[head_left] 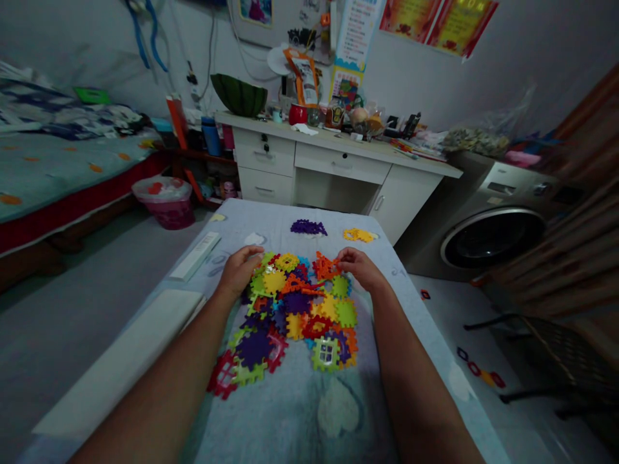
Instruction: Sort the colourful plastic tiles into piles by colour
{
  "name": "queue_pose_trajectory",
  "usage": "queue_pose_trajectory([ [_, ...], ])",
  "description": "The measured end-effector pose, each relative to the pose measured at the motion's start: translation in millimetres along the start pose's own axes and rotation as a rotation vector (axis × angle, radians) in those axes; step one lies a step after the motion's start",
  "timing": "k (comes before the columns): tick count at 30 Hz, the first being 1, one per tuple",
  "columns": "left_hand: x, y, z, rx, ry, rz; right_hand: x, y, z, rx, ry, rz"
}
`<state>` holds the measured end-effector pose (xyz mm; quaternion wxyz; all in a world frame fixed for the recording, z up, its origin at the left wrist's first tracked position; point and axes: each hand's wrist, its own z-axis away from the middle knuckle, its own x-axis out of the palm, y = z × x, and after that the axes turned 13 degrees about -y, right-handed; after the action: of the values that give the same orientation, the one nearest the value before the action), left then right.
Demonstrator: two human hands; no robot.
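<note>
**Right hand on an orange piece, left hand parked at the edge of the heap**

So the big heap of toothed, multicoloured flat plastic pieces (297, 301) is mid-table, on the pale blue patterned cloth (285, 415), right between both hands. The right hand (356, 265) has thumb and fingers nearly together at the side of an orange openwork plastic piece (325, 266) on the heap's far right; looks like a light pinch to me. The left hand (240, 269) is half curled against the heap's far left edge, and I can't tell if it's gripping anything or just resting there.

Past the heap, well apart from it, sit a dark purple plastic cluster (308, 227) and a yellow-orange plastic cluster (358, 235).

My read: this is the picking-out step, one piece at a time. Next move calls for a firm fingertip grip and a straight lift, since those teeth could snag the neighbours.
</note>
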<state>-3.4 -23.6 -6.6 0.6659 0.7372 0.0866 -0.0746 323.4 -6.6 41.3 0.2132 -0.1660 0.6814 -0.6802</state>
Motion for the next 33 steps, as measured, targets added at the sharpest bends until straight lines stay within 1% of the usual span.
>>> queue_pose_trajectory([
  [5,-0.6,4,3,0.029,0.004,0.052,-2,3,1,0.002,-0.059,-0.055],
  [9,-1.8,2,4,0.005,-0.062,0.024,-8,1,4,-0.044,-0.050,-0.080],
  [12,-2.4,-2,2,-0.012,-0.101,-0.041,-12,-4,9,-0.006,-0.046,-0.049],
  [15,-2.7,-4,1,0.000,-0.115,-0.092,-12,-11,12,0.095,-0.121,0.027],
  [17,-2.8,-5,0,0.004,-0.116,-0.109,-10,-15,11,0.131,-0.163,0.113],
  [19,-2.9,-6,-1,0.006,-0.115,-0.113,-7,-19,9,0.140,-0.164,0.230],
  [21,-2.7,-8,-1,0.006,-0.117,-0.111,-8,-22,7,0.134,-0.134,0.352],
  [23,-2.4,-9,-2,0.005,-0.120,-0.111,-14,-24,8,0.106,-0.076,0.460],
  [24,-2.3,-9,-2,0.003,-0.122,-0.110,-18,-24,9,0.082,-0.021,0.509],
  [27,-1.5,-6,-1,-0.002,-0.131,-0.111,-38,-22,15,0.036,0.234,0.651],
  [30,-0.8,1,1,-0.009,-0.130,-0.130,-60,-13,23,0.085,0.513,0.777],
  [32,-0.4,5,3,-0.015,-0.127,-0.135,-70,-5,26,0.131,0.642,0.845],
  [33,-0.2,7,3,-0.020,-0.126,-0.135,-73,0,28,0.152,0.676,0.869],
])
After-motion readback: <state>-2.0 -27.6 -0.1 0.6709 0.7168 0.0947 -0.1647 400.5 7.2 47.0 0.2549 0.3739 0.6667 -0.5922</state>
